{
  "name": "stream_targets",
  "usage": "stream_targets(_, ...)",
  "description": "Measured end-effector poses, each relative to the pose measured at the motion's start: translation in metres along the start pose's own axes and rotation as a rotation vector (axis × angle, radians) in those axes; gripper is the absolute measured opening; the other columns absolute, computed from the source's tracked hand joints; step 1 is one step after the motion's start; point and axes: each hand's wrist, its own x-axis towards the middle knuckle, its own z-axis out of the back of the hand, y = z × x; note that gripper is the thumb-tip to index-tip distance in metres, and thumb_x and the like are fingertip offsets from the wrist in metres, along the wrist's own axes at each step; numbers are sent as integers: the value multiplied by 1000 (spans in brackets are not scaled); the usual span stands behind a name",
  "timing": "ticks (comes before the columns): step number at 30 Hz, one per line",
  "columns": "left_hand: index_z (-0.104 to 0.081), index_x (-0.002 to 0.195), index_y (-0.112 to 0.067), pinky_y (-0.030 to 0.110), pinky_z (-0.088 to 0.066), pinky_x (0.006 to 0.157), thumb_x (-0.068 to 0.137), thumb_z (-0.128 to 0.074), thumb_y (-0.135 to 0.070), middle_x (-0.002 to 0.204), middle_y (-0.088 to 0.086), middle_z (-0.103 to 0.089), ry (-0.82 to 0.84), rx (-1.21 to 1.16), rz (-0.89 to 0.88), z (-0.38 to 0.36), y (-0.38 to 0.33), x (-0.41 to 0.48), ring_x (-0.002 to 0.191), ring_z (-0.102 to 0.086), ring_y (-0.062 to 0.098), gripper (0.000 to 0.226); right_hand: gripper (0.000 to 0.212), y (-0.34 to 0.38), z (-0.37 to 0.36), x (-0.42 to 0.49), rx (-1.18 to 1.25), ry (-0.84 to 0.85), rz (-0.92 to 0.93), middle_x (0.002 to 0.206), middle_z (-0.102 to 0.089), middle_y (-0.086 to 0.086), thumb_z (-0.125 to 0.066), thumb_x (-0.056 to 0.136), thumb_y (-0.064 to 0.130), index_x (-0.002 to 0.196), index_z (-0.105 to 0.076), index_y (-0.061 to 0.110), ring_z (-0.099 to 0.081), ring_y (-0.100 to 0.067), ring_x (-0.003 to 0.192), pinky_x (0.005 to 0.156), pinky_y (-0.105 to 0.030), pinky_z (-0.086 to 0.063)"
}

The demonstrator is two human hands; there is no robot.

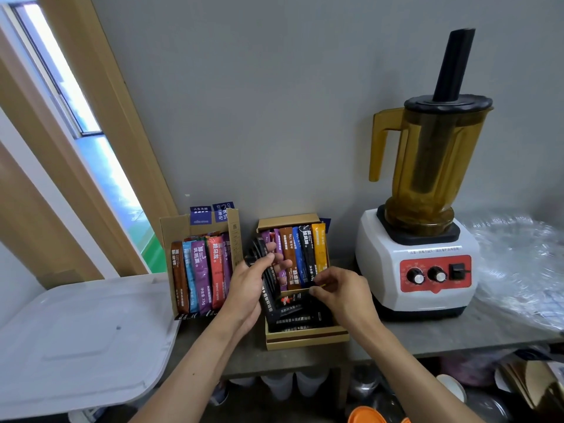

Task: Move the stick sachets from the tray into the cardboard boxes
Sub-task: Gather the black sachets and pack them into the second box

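Observation:
Two cardboard boxes stand against the wall. The left box (233, 236) holds several coloured stick sachets (200, 276) upright. The right box (305, 341) has coloured sachets (305, 254) at its back and several black sachets (293, 315) lying in front. My left hand (253, 279) grips a bunch of black stick sachets (259, 254) over the right box's left side. My right hand (338, 288) pinches the edge of a sachet at the middle of that box. A white tray (76, 346) lies at the left.
A white blender (418, 264) with an amber jug stands right of the boxes. Crumpled clear plastic (518, 264) lies at the far right. Cups and containers sit under the grey counter (442, 334). A window is at the left.

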Motion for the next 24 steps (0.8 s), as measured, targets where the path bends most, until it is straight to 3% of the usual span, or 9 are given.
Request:
stream_targets(3, -64, 134, -9, 46, -59, 96, 108, -52, -15, 115, 19, -76, 54, -29, 35, 0, -2, -4, 110, -75, 32, 30, 11, 6, 2, -5, 19, -100, 43, 96, -73, 15, -76, 92, 42, 96, -70, 35, -71, -2, 90, 73, -26, -62)
stream_targets(6, -56, 142, -8, 52, -49, 110, 110, -49, -17, 125, 18, -75, 126, -21, 58, 0, -3, -5, 121, -71, 30, 34, 13, 21, 5, -10, 288, 19, 50, 89, -78, 8, -78, 91, 40, 93, -74, 27, -75, -6, 86, 76, -30, -62)
stream_targets(8, -53, 143, -7, 54, -47, 113, 110, -49, -17, 131, 16, -73, 169, -19, 69, -2, -3, -6, 126, -69, 28, 35, 18, 29, 4, -12, 374, 111, 53, 89, -79, 4, -83, 87, 35, 93, -75, 20, -77, -10, 84, 76, -30, -63)
stream_targets(12, -52, 145, -7, 54, -46, 114, 109, -50, -17, 136, 13, -70, 223, -1, 72, -4, -1, -5, 130, -66, 26, 37, 21, 31, 1, -12, 432, 113, 45, 88, -79, -5, -88, 83, 23, 92, -73, 11, -77, -18, 80, 75, -35, -65)
stream_targets(15, -57, 143, -9, 51, -51, 107, 110, -50, -22, 132, 11, -73, 221, 81, 30, -4, -3, -5, 127, -68, 24, 36, 19, 25, 6, -10, 473, 127, 7, 93, -78, -7, -85, 85, 20, 96, -71, 12, -78, -19, 87, 80, -42, -65)
stream_targets(18, -66, 131, -16, 41, -62, 86, 106, -58, -23, 117, 10, -79, 129, 159, -21, -2, -5, -4, 105, -77, 20, 27, 19, 21, 11, -11, 486, 138, -13, 93, -78, -6, -85, 84, 20, 96, -71, 14, -78, -18, 91, 82, -44, -65)
stream_targets(21, -70, 123, -15, 23, -58, 64, 99, -69, -27, 101, 14, -78, 78, 306, -79, 1, -3, -2, 69, -71, 8, 27, 20, 20, 14, -12, 432, 162, 13, 92, -79, -4, -87, 82, 20, 93, -72, 13, -78, -16, 91, 81, -40, -66)
stream_targets(24, -69, 122, -13, 17, -55, 60, 94, -75, -25, 106, 10, -78, 105, 359, -83, 1, -5, -3, 67, -71, 3, 31, 25, 21, 18, -11, 423, 177, 44, 95, -79, -3, -88, 81, 27, 95, -72, 13, -77, -15, 91, 78, -33, -65)
